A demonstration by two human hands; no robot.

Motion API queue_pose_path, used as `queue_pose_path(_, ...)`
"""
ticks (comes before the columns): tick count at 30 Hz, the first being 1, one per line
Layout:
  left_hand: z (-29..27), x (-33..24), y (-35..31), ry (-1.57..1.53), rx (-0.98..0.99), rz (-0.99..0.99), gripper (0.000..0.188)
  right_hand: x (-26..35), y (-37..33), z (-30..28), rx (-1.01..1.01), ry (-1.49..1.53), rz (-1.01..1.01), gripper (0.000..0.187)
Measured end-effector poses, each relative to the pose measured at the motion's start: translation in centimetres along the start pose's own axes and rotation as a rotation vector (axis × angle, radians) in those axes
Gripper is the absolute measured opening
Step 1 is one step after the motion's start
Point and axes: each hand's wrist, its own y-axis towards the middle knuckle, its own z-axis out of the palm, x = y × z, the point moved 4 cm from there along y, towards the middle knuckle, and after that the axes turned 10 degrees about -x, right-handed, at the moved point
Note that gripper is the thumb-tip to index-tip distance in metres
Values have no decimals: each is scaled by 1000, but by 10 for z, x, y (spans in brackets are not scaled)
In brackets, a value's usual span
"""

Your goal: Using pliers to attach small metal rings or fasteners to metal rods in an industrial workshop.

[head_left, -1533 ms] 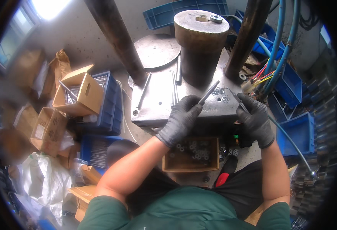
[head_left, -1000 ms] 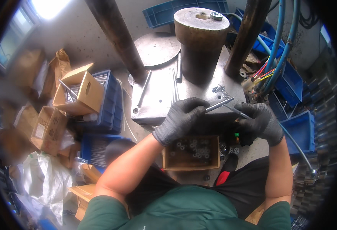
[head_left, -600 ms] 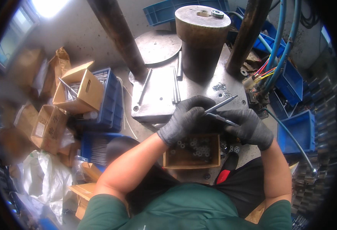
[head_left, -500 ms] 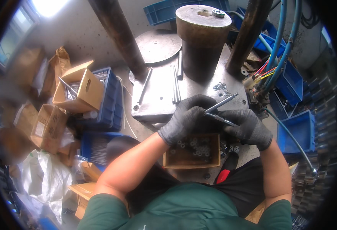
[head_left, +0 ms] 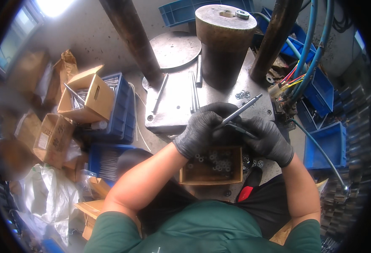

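- The thin metal rod (head_left: 241, 109) sits in the left hand (head_left: 202, 131), slanting up and to the right over the front edge of the grey steel desk (head_left: 175, 105), just above the small wooden box (head_left: 212, 165).
- The left hand's grip is closed around the lower end of the rod, gloved fingers curled tight; the upper end sticks out bare, so nothing I can see is threaded on that part yet.
- The right hand (head_left: 266, 139) is right against the left, its grip pinched narrow around a second dark, slim piece (head_left: 240, 130) below the rod; whether a small part sits between those fingertips I cannot tell.
- The box beneath the hands holds plenty of small round nuts or washers (head_left: 217, 160), so by my judgement the fitting work is early or midway, with much stock left.
- A little cluster of loose washers (head_left: 242, 95) lies on the desk past the rod's tip, near the big steel cylinder (head_left: 224, 40).
- Several more long rods (head_left: 193, 90) lie flat on the desk, apparently waiting.
- To the left, a cardboard box (head_left: 86, 95) and blue crates (head_left: 118, 107) hold more rods, which suggests a good deal remains.
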Motion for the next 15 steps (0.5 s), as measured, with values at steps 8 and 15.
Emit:
queue_pose_path(8, -1, -3, -1, -34, -3, 36, 60, 1, 0, -3, 46, -27, 32, 40)
queue_pose_path(15, 2, -5, -2, -22, 20, 59, 62, 4, -6, -8, 282, 515, 417, 55)
